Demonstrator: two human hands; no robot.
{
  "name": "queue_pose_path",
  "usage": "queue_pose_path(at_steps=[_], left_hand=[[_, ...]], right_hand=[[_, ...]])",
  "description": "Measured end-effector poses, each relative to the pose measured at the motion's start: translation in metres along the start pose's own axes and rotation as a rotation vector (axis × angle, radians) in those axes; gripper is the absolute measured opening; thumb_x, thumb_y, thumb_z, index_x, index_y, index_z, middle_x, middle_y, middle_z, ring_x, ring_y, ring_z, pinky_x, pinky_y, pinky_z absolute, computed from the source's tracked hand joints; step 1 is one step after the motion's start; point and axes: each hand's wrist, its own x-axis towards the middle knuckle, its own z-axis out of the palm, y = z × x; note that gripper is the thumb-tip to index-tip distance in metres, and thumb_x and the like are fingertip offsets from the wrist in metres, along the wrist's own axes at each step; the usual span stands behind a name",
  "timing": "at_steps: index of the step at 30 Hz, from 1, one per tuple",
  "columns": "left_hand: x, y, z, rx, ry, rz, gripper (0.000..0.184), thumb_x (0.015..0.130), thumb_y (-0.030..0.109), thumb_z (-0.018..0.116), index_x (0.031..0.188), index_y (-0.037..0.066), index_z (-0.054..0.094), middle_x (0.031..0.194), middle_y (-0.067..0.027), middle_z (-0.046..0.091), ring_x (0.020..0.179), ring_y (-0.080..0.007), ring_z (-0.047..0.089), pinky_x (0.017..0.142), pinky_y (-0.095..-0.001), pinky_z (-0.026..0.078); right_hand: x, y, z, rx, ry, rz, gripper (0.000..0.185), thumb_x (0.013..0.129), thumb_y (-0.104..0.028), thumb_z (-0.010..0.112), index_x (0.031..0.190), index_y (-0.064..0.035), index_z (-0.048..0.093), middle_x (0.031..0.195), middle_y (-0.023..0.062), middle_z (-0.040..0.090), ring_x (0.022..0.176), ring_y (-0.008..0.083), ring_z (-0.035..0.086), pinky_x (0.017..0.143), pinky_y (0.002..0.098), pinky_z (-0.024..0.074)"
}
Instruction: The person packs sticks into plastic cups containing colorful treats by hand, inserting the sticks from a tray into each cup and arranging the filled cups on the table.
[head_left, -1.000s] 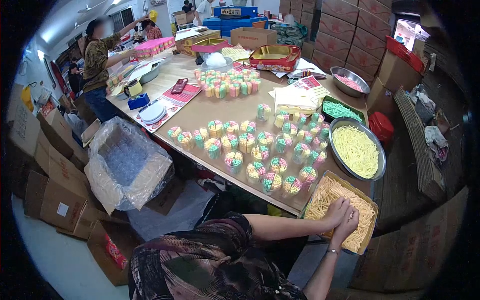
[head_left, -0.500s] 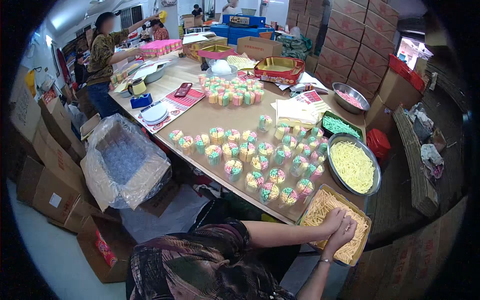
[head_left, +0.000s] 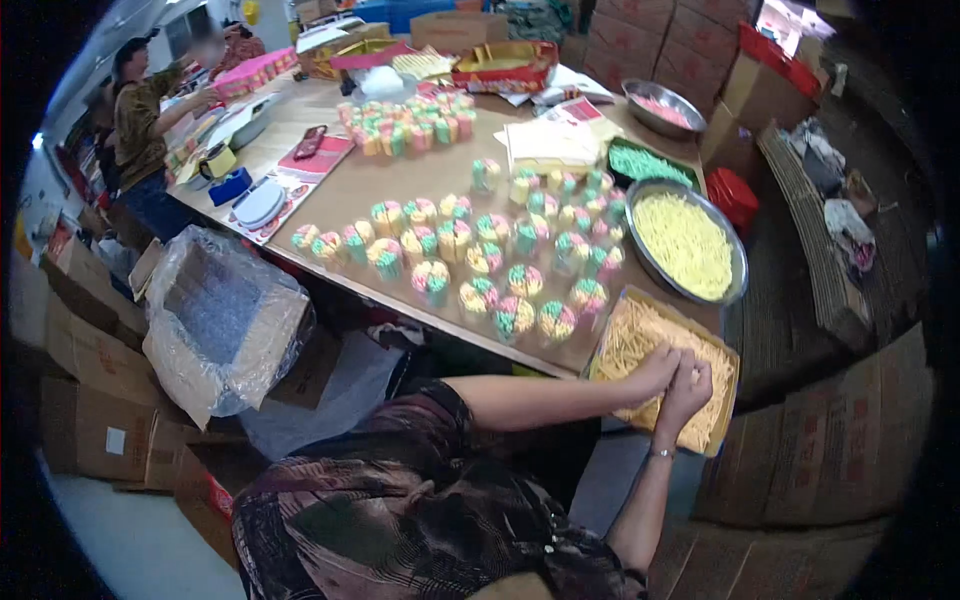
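My left hand (head_left: pixel 652 374) and my right hand (head_left: pixel 688 388) are pressed together above a tray of thin pale-orange sticks (head_left: pixel 640 322). The fingers of both are closed, and what lies between them is hidden. The tray's yellow rim (head_left: pixel 731 390) shows beside my right hand. Close by on the table stand several clear cups (head_left: pixel 513 316) packed with pink, green and yellow sticks. A metal bowl of yellow sticks (head_left: pixel 688 245) sits just beyond the tray.
Behind the yellow bowl are a dark tray of green sticks (head_left: pixel 648 163) and a metal bowl of pink sticks (head_left: pixel 662 110). A plastic-lined carton (head_left: pixel 225 325) stands left of the table. Another person (head_left: pixel 150 125) works at the far left. Stacked cartons (head_left: pixel 825 440) fill the right.
The view has tilted and shifted, so the table and cups sit higher and further left in the picture. Both hands remain together over the orange sticks.
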Motion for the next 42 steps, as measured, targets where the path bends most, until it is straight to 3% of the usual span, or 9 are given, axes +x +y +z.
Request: queue_pose_path(at_steps=[3, 9, 13, 24, 29, 32, 34, 37, 42], left_hand=[[0.004, 0.053, -0.040, 0.512, -0.243, 0.221, 0.018, 0.079, 0.016, 0.059, 0.090, 0.003, 0.051, 0.076, -0.0092, 0.052, 0.068, -0.0197, 0.050, 0.061, -0.0312, 0.044], [0.099, 0.155, -0.186, 0.944, 0.578, 0.429, 0.036, 0.074, 0.009, 0.060, 0.107, -0.002, 0.050, 0.106, -0.0151, 0.049, 0.094, -0.0252, 0.050, 0.084, -0.0394, 0.045], [0.148, 0.178, -0.310, 1.134, 1.099, 0.107, 0.060, 0.075, 0.013, 0.061, 0.127, -0.002, 0.036, 0.122, -0.0227, 0.040, 0.112, -0.0350, 0.044, 0.095, -0.0448, 0.041], [0.229, 0.125, -0.460, 0.887, 0.858, -0.028, 0.073, 0.058, 0.028, 0.080, 0.112, -0.011, 0.049, 0.098, -0.0235, 0.061, 0.090, -0.0350, 0.063, 0.078, -0.0387, 0.052], [0.159, 0.190, -0.353, 0.925, 0.959, 0.228, 0.074, 0.062, 0.024, 0.075, 0.116, -0.007, 0.037, 0.093, -0.0221, 0.057, 0.081, -0.0346, 0.060, 0.077, -0.0373, 0.051], [0.128, 0.195, -0.308, 0.537, 0.675, 0.475, 0.064, 0.067, 0.016, 0.074, 0.115, -0.004, 0.038, 0.090, -0.0149, 0.053, 0.072, -0.0219, 0.056, 0.066, -0.0320, 0.052], [0.090, 0.191, -0.266, 0.116, 0.279, 0.323, 0.059, 0.070, 0.015, 0.073, 0.117, -0.002, 0.041, 0.092, -0.0143, 0.053, 0.074, -0.0175, 0.057, 0.061, -0.0220, 0.051], [0.041, 0.169, -0.203, -0.271, -0.288, 0.041, 0.060, 0.070, 0.010, 0.061, 0.126, 0.003, 0.040, 0.113, -0.0152, 0.049, 0.095, -0.0226, 0.054, 0.078, -0.0364, 0.054], [-0.018, 0.113, -0.119, -0.539, -0.519, -0.302, 0.065, 0.073, 0.007, 0.067, 0.130, 0.009, 0.038, 0.121, -0.0145, 0.047, 0.104, -0.0256, 0.055, 0.085, -0.0382, 0.054]], right_hand=[[0.004, 0.019, -0.015, 0.018, 0.007, 0.003, 0.034, 0.092, -0.027, 0.058, 0.068, -0.0053, 0.049, 0.060, -0.0006, 0.045, 0.057, 0.0095, 0.037, 0.054, 0.0245, 0.0364], [-0.001, 0.021, -0.045, -0.129, 0.025, 0.019, 0.032, 0.093, -0.025, 0.058, 0.069, -0.0047, 0.050, 0.060, -0.0016, 0.044, 0.056, 0.0093, 0.037, 0.055, 0.0241, 0.0373], [-0.001, 0.033, -0.048, -0.113, 0.004, 0.092, 0.031, 0.092, -0.023, 0.059, 0.070, -0.0024, 0.051, 0.061, -0.0010, 0.047, 0.057, 0.0092, 0.039, 0.055, 0.0237, 0.0382], [0.001, 0.030, -0.045, -0.160, -0.053, 0.121, 0.030, 0.090, -0.020, 0.060, 0.067, -0.0031, 0.049, 0.063, 0.0006, 0.048, 0.060, 0.0106, 0.041, 0.059, 0.0244, 0.0389], [-0.001, 0.029, -0.045, -0.170, -0.087, 0.082, 0.028, 0.088, -0.018, 0.061, 0.067, -0.0030, 0.050, 0.062, 0.0011, 0.049, 0.059, 0.0119, 0.042, 0.059, 0.0261, 0.0402], [-0.004, 0.026, -0.041, -0.151, -0.138, 0.087, 0.027, 0.086, -0.017, 0.062, 0.067, -0.0027, 0.051, 0.062, 0.0018, 0.050, 0.059, 0.0129, 0.043, 0.060, 0.0274, 0.0416], [-0.006, 0.019, -0.039, -0.231, -0.178, 0.059, 0.028, 0.087, -0.017, 0.061, 0.066, -0.0024, 0.050, 0.061, 0.0014, 0.049, 0.059, 0.0122, 0.041, 0.060, 0.0265, 0.0402], [-0.007, 0.009, -0.036, -0.305, -0.216, 0.010, 0.029, 0.089, -0.017, 0.060, 0.066, -0.0021, 0.049, 0.061, 0.0009, 0.047, 0.058, 0.0115, 0.039, 0.059, 0.0255, 0.0389], [-0.006, 0.005, -0.045, -0.139, -0.062, -0.075, 0.031, 0.089, -0.020, 0.060, 0.066, -0.0010, 0.050, 0.062, 0.0021, 0.049, 0.058, 0.0117, 0.040, 0.058, 0.0261, 0.0393]])
